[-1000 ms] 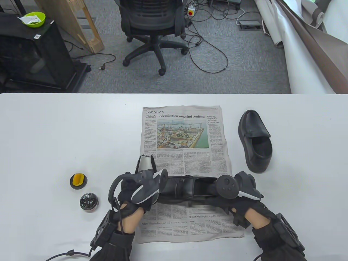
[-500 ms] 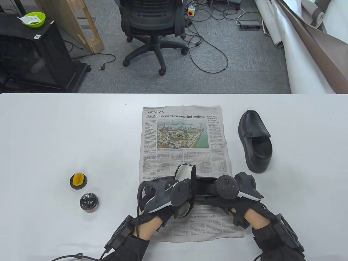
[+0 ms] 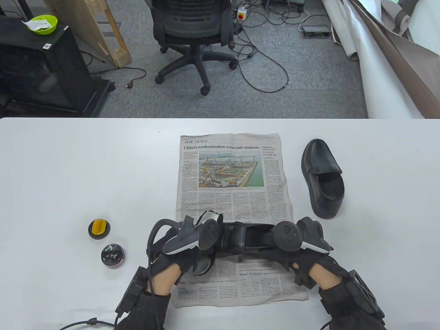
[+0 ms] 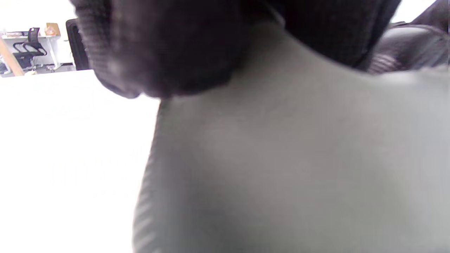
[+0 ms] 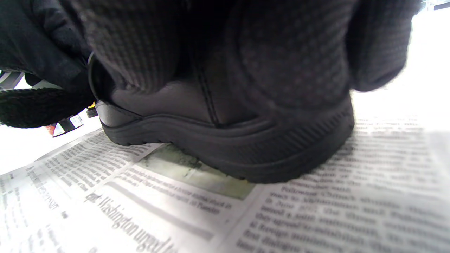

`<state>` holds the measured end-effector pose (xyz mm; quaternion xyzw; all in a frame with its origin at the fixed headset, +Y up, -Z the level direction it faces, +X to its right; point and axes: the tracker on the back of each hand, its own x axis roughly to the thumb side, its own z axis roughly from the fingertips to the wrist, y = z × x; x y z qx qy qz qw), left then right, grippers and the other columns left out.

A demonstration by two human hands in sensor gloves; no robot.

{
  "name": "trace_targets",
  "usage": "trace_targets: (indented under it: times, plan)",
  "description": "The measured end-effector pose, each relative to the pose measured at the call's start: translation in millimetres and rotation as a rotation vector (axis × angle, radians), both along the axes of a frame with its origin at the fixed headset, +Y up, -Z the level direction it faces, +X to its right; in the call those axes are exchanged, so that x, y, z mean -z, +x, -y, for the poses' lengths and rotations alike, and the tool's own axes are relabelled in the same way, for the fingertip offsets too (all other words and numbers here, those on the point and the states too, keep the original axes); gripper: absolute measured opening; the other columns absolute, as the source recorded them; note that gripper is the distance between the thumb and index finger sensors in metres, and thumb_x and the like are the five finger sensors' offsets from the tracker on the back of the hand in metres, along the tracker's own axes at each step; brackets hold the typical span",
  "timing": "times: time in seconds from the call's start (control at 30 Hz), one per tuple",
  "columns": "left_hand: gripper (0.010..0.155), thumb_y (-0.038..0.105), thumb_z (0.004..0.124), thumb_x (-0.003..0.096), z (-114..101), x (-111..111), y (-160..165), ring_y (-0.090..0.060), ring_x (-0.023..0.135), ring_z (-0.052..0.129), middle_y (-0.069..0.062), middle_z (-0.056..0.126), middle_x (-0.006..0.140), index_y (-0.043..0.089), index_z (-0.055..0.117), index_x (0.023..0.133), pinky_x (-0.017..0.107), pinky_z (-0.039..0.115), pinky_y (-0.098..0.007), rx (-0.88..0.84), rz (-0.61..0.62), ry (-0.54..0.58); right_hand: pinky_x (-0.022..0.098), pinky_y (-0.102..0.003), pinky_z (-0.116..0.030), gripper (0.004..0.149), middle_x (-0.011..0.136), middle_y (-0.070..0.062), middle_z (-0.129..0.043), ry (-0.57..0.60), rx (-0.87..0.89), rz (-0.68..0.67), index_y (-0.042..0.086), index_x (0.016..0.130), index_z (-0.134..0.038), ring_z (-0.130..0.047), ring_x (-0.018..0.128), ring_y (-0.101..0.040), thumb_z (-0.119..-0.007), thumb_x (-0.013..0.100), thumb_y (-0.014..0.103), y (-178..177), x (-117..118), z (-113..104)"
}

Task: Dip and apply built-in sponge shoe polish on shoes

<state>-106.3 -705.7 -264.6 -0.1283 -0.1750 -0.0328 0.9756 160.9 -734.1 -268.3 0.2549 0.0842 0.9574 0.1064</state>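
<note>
Two black shoes on record. Table view: one loafer [image 3: 323, 178] stands on the bare desk [image 3: 68, 172], just right of the newspaper [image 3: 233, 192]; the worked shoe [image 3: 245, 239] lies across the paper's lower part, between both hands. Our right hand [image 3: 302, 247] steadies its heel end. Our left hand [image 3: 187, 247] holds a grey, dark-edged pad [image 3: 209, 217] at the toe end; we judge this the rubbing step, polish already on. The open polish tin [image 3: 112, 255] and its yellow-sponge lid [image 3: 99, 228] sit on the desk, well left of the paper. Next, we judge, comes either more strokes or a fresh dip with the sponge.

Left wrist view: blurred grey surface and dark glove only; we cannot tell how these fingers lie.

Right wrist view: fingers [image 5: 288, 52] curled over the shoe's heel, gripping it; sole on newsprint. Toe end cut off.
</note>
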Motion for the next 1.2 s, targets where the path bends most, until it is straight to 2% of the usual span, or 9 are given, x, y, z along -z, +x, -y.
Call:
trace_targets:
  times: [0.2,0.33,0.43,0.5,0.67,0.8,1.0,1.07,1.2]
  plan:
    - [0.053,0.050,0.093,0.0363,1,10,-29,-0.008,0.016,0.102,0.006,0.105,0.051,0.038,0.082,0.087,0.054,0.088,-0.042,-0.025,-0.062,-0.027,0.044,-0.039,-0.089,0.042,0.060,0.000,-0.090,-0.005,0.004,-0.004,0.027,0.063,-0.090,-0.102,0.021,-0.008,-0.086,0.033,0.055,0,0,0]
    - [0.053,0.049,0.094,0.0370,-3,11,-36,-0.008,0.014,0.102,0.005,0.105,0.050,0.034,0.083,0.087,0.052,0.089,-0.041,-0.053,-0.083,-0.019,0.044,-0.039,-0.089,0.042,0.060,0.000,-0.090,-0.005,0.002,-0.004,0.027,0.064,-0.090,-0.102,0.021,-0.008,-0.086,0.033,0.055,1,1,0]
    - [0.053,0.049,0.095,0.0371,-11,7,-25,-0.007,0.012,0.101,0.005,0.105,0.048,0.031,0.085,0.086,0.050,0.090,-0.040,-0.174,-0.050,0.027,0.044,-0.039,-0.089,0.042,0.060,0.000,-0.090,-0.007,0.002,-0.002,0.027,0.064,-0.090,-0.102,0.021,-0.008,-0.086,0.033,0.055,1,0,0]
    - [0.054,0.050,0.094,0.0373,-14,2,-6,-0.006,0.012,0.101,0.005,0.105,0.048,0.031,0.085,0.087,0.049,0.090,-0.039,-0.251,-0.022,0.047,0.044,-0.040,-0.089,0.042,0.060,0.000,-0.090,-0.009,0.002,0.000,0.027,0.064,-0.090,-0.102,0.021,-0.008,-0.086,0.033,0.055,1,0,0]
    - [0.055,0.052,0.092,0.0372,-12,-10,39,-0.005,0.013,0.101,0.006,0.105,0.049,0.033,0.083,0.088,0.050,0.090,-0.038,-0.300,0.047,0.091,0.045,-0.039,-0.089,0.042,0.060,0.000,-0.090,-0.009,-0.003,0.001,0.027,0.064,-0.090,-0.102,0.021,-0.008,-0.086,0.033,0.055,1,0,0]
    - [0.055,0.052,0.089,0.0381,-7,-13,61,-0.004,0.011,0.101,0.006,0.105,0.048,0.030,0.083,0.088,0.048,0.091,-0.038,-0.335,0.022,0.188,0.045,-0.039,-0.089,0.042,0.061,0.000,-0.090,-0.014,0.001,-0.005,0.027,0.064,-0.090,-0.102,0.021,-0.008,-0.086,0.033,0.055,1,1,0]
    - [0.054,0.052,0.089,0.0386,-4,-6,62,-0.005,0.011,0.101,0.006,0.105,0.047,0.031,0.083,0.088,0.047,0.091,-0.039,-0.264,0.002,0.118,0.044,-0.039,-0.089,0.042,0.061,0.000,-0.090,-0.012,-0.001,-0.011,0.027,0.064,-0.090,-0.102,0.021,-0.008,-0.086,0.033,0.055,0,1,0]
    - [0.053,0.052,0.088,0.0391,-4,-4,61,-0.004,0.010,0.101,0.006,0.105,0.047,0.031,0.083,0.088,0.047,0.091,-0.039,-0.240,0.007,0.125,0.044,-0.039,-0.089,0.042,0.060,0.000,-0.090,-0.014,0.000,-0.013,0.027,0.064,-0.090,-0.102,0.021,-0.008,-0.086,0.033,0.055,0,1,0]
    - [0.053,0.052,0.088,0.0397,-2,3,51,-0.005,0.010,0.100,0.005,0.106,0.046,0.030,0.084,0.088,0.046,0.092,-0.039,-0.219,-0.063,0.077,0.044,-0.039,-0.089,0.042,0.060,0.000,-0.090,-0.015,0.000,-0.013,0.027,0.064,-0.090,-0.102,0.021,-0.008,-0.086,0.033,0.055,0,1,0]
